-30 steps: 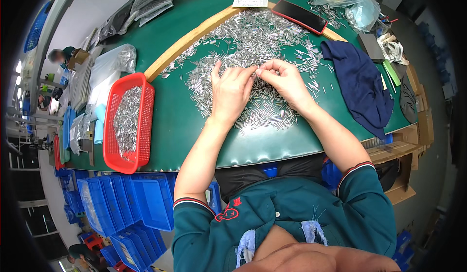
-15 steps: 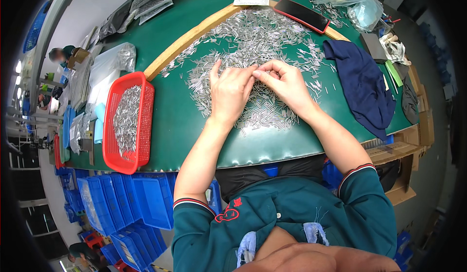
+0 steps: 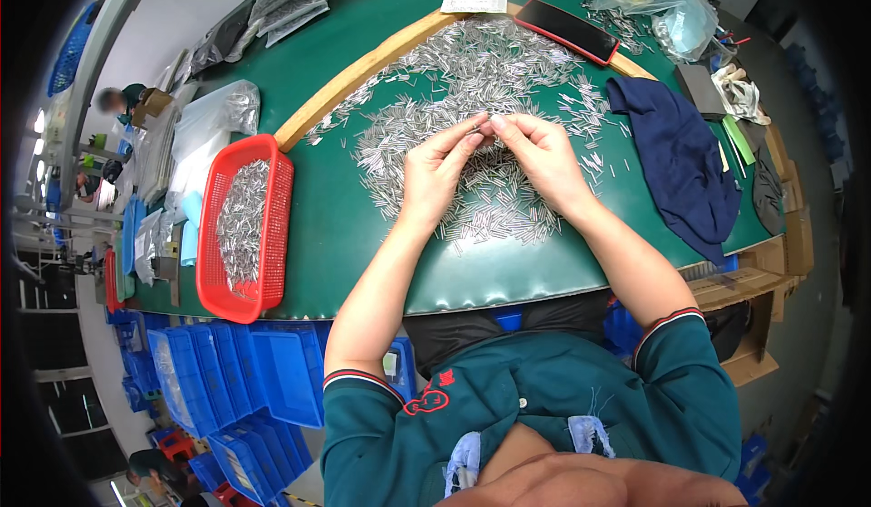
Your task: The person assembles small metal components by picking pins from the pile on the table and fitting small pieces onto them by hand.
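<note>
A wide heap of short, thin metal pins (image 3: 494,63) is spread over the green tabletop. Above its middle, my left hand (image 3: 434,173) and my right hand (image 3: 550,167) meet at the fingertips. Both are closed in a pinch, thumbs against fingers. Whatever sits between the fingertips is too small and too covered to make out. The heap continues under and around both hands. To the left stands a red plastic basket (image 3: 274,235) that holds many similar metal pins (image 3: 243,221).
A bent wooden strip (image 3: 363,70) borders the heap's far side. A phone (image 3: 567,31) and paper slips (image 3: 474,0) rest along it. Dark blue cloth (image 3: 676,162) lies at right, plastic bags (image 3: 682,26) beyond. Blue bins (image 3: 283,371) stand below the table's left edge.
My left hand has turned and drawn its spread fingers in to a pinch. My right hand has shifted slightly right, with its fingertips still meeting the left's.
</note>
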A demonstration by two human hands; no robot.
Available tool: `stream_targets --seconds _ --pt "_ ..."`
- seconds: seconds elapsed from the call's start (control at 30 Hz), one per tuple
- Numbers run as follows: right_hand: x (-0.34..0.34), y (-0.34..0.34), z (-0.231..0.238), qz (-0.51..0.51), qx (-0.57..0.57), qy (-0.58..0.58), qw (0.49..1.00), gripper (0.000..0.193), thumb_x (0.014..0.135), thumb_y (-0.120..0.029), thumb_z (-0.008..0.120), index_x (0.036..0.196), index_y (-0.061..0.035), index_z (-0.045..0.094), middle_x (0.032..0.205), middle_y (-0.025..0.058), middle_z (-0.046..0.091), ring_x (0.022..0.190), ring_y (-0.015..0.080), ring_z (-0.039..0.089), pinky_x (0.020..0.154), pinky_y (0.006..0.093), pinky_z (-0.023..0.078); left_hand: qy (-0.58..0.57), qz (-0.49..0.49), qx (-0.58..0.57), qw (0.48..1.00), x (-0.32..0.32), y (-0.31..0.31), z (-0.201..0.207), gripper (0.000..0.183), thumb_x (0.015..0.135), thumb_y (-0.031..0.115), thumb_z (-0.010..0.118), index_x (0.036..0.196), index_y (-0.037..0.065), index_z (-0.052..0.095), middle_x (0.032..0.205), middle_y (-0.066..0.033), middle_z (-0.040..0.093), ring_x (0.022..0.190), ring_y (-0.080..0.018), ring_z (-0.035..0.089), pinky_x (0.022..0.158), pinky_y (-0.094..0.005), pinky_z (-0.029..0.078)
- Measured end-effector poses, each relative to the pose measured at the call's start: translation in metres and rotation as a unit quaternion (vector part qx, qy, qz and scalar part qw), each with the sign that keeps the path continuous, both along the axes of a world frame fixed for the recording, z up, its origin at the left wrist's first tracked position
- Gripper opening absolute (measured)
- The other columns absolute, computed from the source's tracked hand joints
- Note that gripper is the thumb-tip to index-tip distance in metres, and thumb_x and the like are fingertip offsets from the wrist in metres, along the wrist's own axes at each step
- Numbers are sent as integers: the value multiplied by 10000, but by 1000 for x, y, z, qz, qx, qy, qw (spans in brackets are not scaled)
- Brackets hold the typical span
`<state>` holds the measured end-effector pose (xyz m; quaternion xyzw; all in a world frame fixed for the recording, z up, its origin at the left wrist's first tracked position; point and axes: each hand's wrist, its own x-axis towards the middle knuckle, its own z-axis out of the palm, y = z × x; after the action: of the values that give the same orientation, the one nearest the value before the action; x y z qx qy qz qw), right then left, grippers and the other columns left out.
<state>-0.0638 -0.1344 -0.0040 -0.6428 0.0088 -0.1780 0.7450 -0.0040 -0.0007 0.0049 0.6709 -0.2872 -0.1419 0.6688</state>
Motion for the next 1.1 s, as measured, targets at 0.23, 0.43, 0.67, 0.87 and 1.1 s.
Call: stream_targets --seconds 0.23,0.43,0.67,0.87,1.1 --pt "-7 6 7 -4 12 13 1000 201 831 -169 571 890 20 611 783 20 609 723 46 526 645 181 421 -155 50 41 986 1 3 -4 274 786 82 584 1059 66 591 889 -75 634 824 -145 596 735 -251 459" --pt "-3 4 3 -42 -14 13 999 195 799 -205 616 830 -13 610 642 -45 534 538 -8 413 455 154 323 -436 90 130 886 -1 2 -4 258 734 78 616 992 84 611 722 -60 597 661 -205 556 613 -304 430" --pt "-5 -19 11 189 391 222 873 137 873 -221 499 856 -85 511 543 -102 294 414 -17 242 322 136 142 -356 87 95 926 -1 -9 -1 236 742 86 612 978 75 614 751 -54 619 671 -192 565 629 -292 442" --pt "14 -2 4 267 523 228 777 131 878 -196 463 797 -94 480 561 -66 331 429 8 292 311 136 181 -257 82 75 960 6 18 0 190 799 107 560 974 65 622 855 -81 630 799 -188 595 706 -280 462" --pt "-12 -11 27 155 466 177 853 177 867 -219 425 862 -57 496 675 -14 334 492 67 310 323 169 207 -375 128 -16 918 13 -1 -9 106 735 196 611 792 115 648 740 -46 606 739 -226 579 652 -337 453"
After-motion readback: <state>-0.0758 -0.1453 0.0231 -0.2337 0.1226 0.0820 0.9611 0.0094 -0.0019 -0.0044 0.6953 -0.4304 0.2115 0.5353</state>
